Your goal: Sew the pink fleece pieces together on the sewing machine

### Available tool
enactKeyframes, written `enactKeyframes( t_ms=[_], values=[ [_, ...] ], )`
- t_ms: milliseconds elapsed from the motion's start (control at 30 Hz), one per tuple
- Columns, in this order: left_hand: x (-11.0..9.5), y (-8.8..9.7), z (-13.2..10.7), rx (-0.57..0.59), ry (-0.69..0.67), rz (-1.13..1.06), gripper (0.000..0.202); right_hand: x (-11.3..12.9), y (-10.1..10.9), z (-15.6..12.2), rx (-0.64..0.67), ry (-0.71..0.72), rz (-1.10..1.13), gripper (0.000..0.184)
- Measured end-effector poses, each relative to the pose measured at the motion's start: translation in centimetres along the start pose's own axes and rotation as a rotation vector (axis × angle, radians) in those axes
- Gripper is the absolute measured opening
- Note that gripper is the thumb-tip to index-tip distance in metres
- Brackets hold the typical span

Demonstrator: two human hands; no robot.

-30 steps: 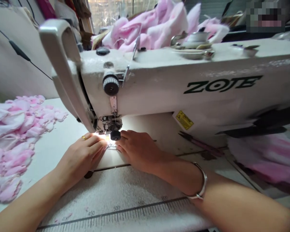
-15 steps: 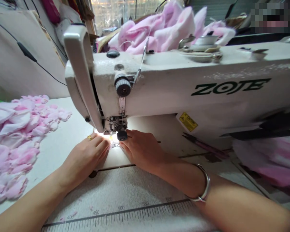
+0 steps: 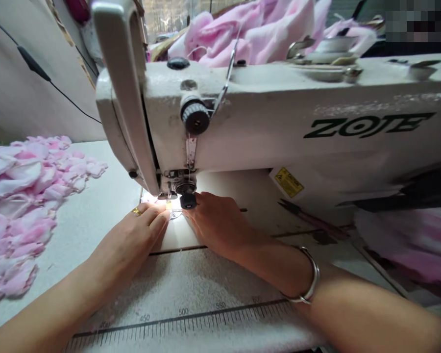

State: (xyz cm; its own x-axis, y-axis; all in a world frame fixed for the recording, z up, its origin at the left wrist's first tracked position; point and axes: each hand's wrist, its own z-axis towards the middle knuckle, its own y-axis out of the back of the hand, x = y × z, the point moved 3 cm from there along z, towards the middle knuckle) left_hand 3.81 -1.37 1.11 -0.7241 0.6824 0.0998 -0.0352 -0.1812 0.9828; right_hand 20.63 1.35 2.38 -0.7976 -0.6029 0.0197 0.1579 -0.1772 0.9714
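Note:
A white ZOJE sewing machine (image 3: 279, 122) fills the upper half of the view. Both hands rest on its bed under the needle area (image 3: 174, 196), which is brightly lit. My left hand (image 3: 132, 240), with a gold ring, lies flat with fingers together, tips beside the presser foot. My right hand (image 3: 216, 223), a silver bangle on its wrist, lies palm down on the other side, fingertips hidden under the machine head. Between the fingertips a small pale piece (image 3: 174, 214) shows; I cannot make it out in the glare.
A heap of pink fabric pieces (image 3: 18, 206) lies on the table at the left. More pink fabric (image 3: 250, 34) is piled behind the machine and at the right (image 3: 407, 240). A ruler scale (image 3: 183, 318) runs along the near table edge. Snips (image 3: 308, 218) lie under the arm.
The view has shifted closer and slightly left, so the machine looks larger. Both hands stay at the presser foot, nearly unmoved.

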Motion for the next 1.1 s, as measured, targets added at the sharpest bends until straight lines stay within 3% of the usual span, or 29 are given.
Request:
enactKeyframes(
  t_ms=[267,467,600,700,867,1100],
  values=[
    [0.8,0.2,1.1,-0.151,0.024,0.006,0.013,0.1,-0.1,0.7,0.023,-0.031,-0.011,0.018],
    [1.7,0.0,1.3,-0.168,0.068,-0.041,0.014,0.0,-0.3,0.7,-0.016,0.005,-0.029,0.018],
    [2.4,0.6,0.9,-0.150,-0.041,-0.099,0.024,-0.2,-0.3,0.6,-0.014,-0.002,-0.027,0.017],
    [2.9,1.2,0.6,-0.186,-0.088,0.009,0.030,-0.5,-0.2,0.5,-0.003,-0.018,-0.031,0.017],
    [3.1,1.9,0.2,-0.349,-0.076,0.157,0.024,-1.1,-0.2,0.1,-0.011,-0.030,-0.003,0.013],
    [3.1,2.1,0.5,-0.245,-0.086,0.335,0.009,-1.5,0.2,-0.4,0.009,-0.082,0.125,0.020]
  ],
)
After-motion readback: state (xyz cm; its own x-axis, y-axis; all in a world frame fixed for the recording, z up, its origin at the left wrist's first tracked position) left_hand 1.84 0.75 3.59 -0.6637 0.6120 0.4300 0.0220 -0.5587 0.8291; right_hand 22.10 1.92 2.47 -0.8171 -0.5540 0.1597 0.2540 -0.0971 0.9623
